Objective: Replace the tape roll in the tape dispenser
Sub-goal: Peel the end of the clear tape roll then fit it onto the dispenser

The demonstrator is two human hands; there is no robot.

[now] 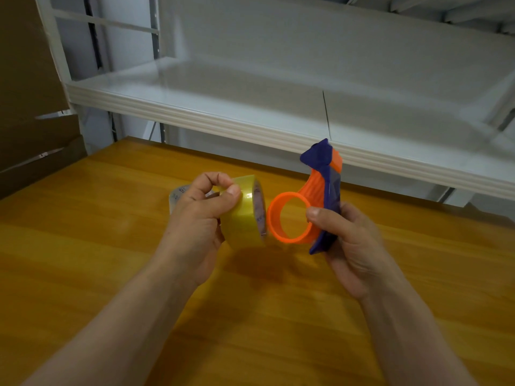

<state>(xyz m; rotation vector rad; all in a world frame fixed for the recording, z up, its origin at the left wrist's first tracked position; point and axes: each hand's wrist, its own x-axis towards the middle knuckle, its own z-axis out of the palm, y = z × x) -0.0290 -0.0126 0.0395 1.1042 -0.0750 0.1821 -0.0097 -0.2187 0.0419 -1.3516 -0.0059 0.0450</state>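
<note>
Count: yellow roll [245, 215] one, clear roll [177, 195] one, dispenser [330, 188] one.

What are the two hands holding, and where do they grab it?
The left hand grips the yellow tape roll across its outer band. The right hand holds the dispenser by its blue body, thumb on the orange ring.

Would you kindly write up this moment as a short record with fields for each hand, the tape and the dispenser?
left hand: pinches the yellowish tape roll, held on edge above the table
right hand: holds the blue and orange tape dispenser, roughly upright
orange hub: bare, facing the roll's side
roll on hub: not yet; side by side, contact unclear
clear roll: partly hidden behind the left hand
task stage: probably about to mount the roll
</note>
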